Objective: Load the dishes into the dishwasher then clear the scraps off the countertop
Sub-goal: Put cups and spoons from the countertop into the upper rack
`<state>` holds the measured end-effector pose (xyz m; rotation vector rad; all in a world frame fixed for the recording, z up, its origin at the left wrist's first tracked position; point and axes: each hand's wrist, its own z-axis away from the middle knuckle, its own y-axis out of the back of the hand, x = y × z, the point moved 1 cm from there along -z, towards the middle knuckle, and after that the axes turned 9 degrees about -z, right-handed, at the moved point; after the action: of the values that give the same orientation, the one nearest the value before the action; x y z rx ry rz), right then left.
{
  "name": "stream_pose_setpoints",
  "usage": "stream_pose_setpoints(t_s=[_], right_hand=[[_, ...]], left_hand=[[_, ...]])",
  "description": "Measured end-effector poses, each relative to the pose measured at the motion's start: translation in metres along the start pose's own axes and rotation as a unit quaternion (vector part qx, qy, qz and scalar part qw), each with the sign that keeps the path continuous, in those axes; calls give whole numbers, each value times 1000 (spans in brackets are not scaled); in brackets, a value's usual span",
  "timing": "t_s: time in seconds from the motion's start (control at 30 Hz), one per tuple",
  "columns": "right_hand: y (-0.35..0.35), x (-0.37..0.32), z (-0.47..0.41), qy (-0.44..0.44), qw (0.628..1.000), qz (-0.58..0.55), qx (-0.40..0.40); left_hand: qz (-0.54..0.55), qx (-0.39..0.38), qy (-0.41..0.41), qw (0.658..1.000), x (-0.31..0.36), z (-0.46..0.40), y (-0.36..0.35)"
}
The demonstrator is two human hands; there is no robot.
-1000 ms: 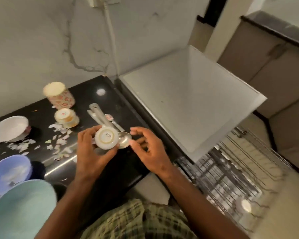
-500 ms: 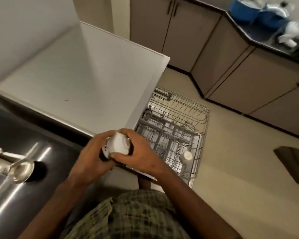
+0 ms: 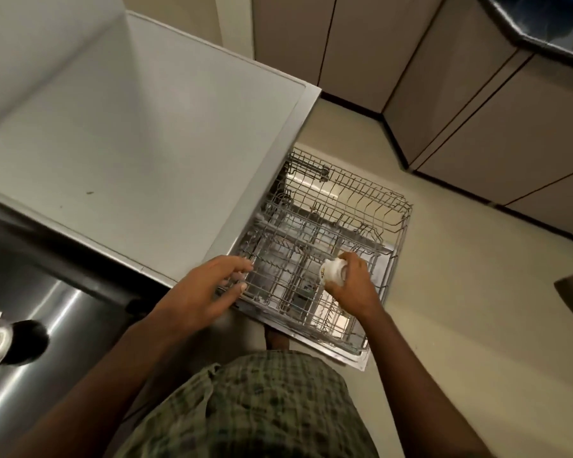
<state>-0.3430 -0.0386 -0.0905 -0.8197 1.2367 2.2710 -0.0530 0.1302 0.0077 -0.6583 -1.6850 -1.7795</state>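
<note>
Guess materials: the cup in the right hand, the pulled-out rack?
Cup: probably glazed ceramic, white and smooth with a slight sheen; plastic not excluded. Rack: thin metal wire, likely grey-coated, in an open grid with upright tines.

Domestic kitchen: pulled-out wire dishwasher rack (image 3: 328,252), beige base cabinets (image 3: 477,120), dark glossy countertop (image 3: 47,309), tiled floor (image 3: 460,309).

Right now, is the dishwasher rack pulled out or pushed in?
Pulled out. The wire rack extends past the white appliance top over the floor. The right hand holds a small white cup above it.
</note>
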Motion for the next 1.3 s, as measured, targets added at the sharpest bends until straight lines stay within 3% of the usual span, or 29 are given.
stream_pose_setpoints(t_s=[0.13, 0.3, 0.5, 0.77, 1.1, 1.2, 1.3], right_hand=[[-14, 27, -40, -46, 993, 87, -69], [-45, 58, -76, -40, 957, 247, -144], [-75, 82, -90, -19, 920, 355, -164], [-91, 94, -93, -43, 911, 369, -179], [-81, 69, -85, -74, 905, 392, -146], [-76, 51, -79, -60, 926, 354, -116], [-74, 13, -72, 30, 956, 281, -74]], left_hand=[[0, 18, 30, 999, -2, -3, -8], [2, 37, 66, 997, -6, 2, -17], [-28, 72, 92, 993, -6, 9, -16], [-52, 125, 58, 989, -15, 20, -12], [-35, 122, 72, 989, -14, 23, -3], [-24, 114, 93, 989, -13, 28, 4], [-2, 133, 117, 984, -13, 40, 12]])
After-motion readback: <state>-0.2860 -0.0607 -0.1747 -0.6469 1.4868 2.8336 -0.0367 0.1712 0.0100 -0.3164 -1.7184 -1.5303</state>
